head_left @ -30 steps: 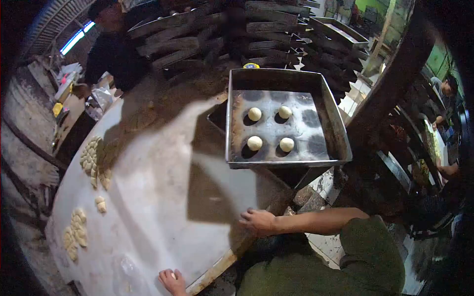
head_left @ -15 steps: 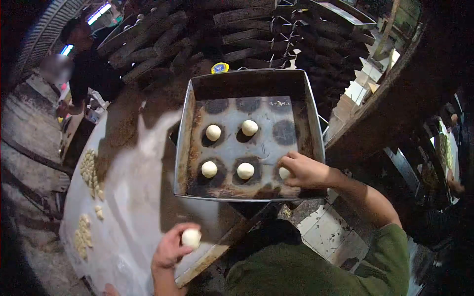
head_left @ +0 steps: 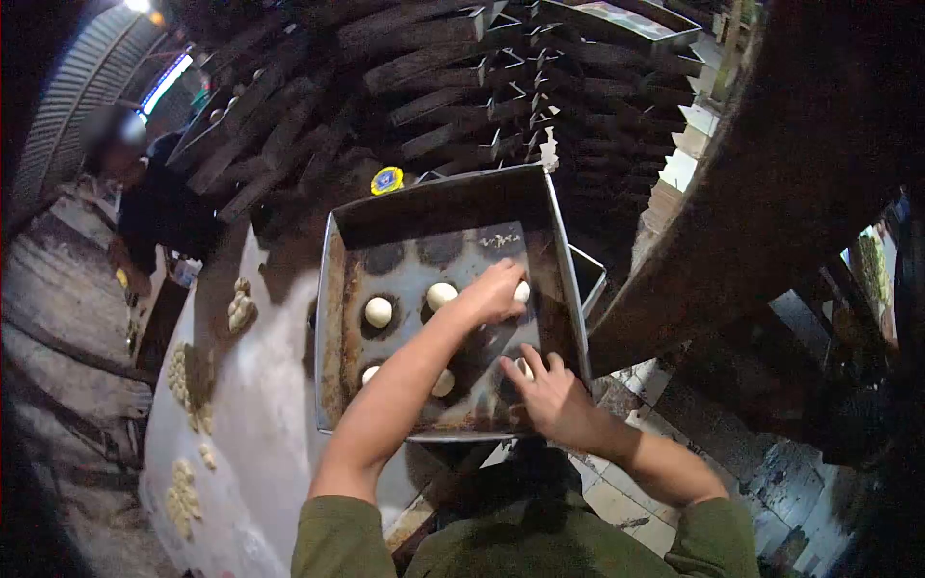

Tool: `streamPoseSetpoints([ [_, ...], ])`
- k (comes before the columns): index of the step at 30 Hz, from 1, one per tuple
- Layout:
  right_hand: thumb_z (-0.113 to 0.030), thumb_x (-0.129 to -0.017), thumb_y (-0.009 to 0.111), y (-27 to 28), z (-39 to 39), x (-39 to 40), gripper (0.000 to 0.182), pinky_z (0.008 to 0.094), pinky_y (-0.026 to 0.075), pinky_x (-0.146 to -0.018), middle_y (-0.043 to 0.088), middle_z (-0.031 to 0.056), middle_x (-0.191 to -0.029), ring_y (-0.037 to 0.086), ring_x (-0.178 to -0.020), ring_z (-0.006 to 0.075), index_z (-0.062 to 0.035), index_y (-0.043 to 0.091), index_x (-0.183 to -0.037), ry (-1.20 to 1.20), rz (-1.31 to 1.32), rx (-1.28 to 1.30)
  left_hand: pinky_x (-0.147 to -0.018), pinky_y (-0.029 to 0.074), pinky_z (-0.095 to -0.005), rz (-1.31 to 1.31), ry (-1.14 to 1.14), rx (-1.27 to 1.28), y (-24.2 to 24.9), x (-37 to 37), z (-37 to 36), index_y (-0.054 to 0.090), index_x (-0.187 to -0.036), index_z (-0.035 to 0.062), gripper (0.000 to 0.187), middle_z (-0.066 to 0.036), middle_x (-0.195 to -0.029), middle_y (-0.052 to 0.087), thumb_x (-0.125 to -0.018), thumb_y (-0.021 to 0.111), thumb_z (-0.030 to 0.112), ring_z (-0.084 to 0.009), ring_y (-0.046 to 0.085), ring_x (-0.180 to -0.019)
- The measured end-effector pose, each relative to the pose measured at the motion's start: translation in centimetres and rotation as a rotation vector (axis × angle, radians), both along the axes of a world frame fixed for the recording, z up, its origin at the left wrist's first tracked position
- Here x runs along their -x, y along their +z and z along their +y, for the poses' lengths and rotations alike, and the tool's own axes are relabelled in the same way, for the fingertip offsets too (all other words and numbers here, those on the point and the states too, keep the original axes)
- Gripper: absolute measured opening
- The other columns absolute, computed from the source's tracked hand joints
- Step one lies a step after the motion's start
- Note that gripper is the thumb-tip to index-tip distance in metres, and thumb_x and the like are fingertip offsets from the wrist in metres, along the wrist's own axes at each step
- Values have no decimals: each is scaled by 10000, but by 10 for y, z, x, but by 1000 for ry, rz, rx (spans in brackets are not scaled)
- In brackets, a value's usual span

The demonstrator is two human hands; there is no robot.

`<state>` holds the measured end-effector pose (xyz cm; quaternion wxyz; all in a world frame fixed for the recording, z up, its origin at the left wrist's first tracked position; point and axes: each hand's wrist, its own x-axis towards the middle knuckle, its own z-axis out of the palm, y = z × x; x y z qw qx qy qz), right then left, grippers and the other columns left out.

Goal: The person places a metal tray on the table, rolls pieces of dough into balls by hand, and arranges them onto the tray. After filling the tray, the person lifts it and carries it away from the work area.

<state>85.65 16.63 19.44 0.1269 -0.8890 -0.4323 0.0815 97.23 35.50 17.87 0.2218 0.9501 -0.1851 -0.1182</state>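
A square metal pan (head_left: 326,289) with high walls holds round white dough balls. My left hand (head_left: 493,294) reaches across it, fingers curled round a dough ball (head_left: 521,292) near the right wall. Below it, my right hand (head_left: 557,400) has its fingers apart over another dough ball (head_left: 523,368) in the near right part. Two more balls, one at the left (head_left: 379,311) and one in the middle (head_left: 441,295), sit on dark round marks. My left forearm partly covers the near left ball (head_left: 370,375) and the near middle ball (head_left: 443,383).
Left of the pan is a floured table (head_left: 241,414) with clusters of small dough pieces (head_left: 180,385) and a larger clump (head_left: 241,306). A yellow-and-blue round item (head_left: 387,180) lies behind the pan. Dark stacked pans (head_left: 434,87) rise beyond. A person (head_left: 159,207) stands at the far left.
My left hand has moved from over the table into the pan, bringing its dough ball to the right side. My right hand stays at the near right ball, its fingers now more spread. The view has shifted.
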Motion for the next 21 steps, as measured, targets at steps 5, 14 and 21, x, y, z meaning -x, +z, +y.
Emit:
streamPoseSetpoints([
  [5, -305, -764, 704, 88, -63, 35, 658, 409, 428, -928, 433, 149, -1311, 482, -1122, 342, -70, 399, -1298, -62, 271, -490, -934, 405, -459, -42, -8, -68, 13, 10, 8, 485, -1192, 83, 676, -200, -1167, 460, -604, 788, 222, -404, 448, -1088],
  [14, -323, -754, 717, 109, -79, 65, 632, 389, 431, -942, 491, 174, -1248, 505, -1135, 327, -29, 461, -1252, -134, 446, -498, -901, 457, -425, 239, -132, -218, -14, -24, 2, 479, -1240, 183, 575, -121, -1237, 432, -710, 626, 14, -354, 497, -1073],
  [21, -376, -825, 621, 84, -38, 92, 614, 419, 412, -949, 453, 195, -1240, 479, -1138, 358, -17, 401, -1272, 135, 451, -368, -961, 408, -463, 75, -58, -254, 5, 0, -15, 445, -1268, 151, 727, -165, -1250, 404, -611, 755, 144, -396, 432, -1142],
])
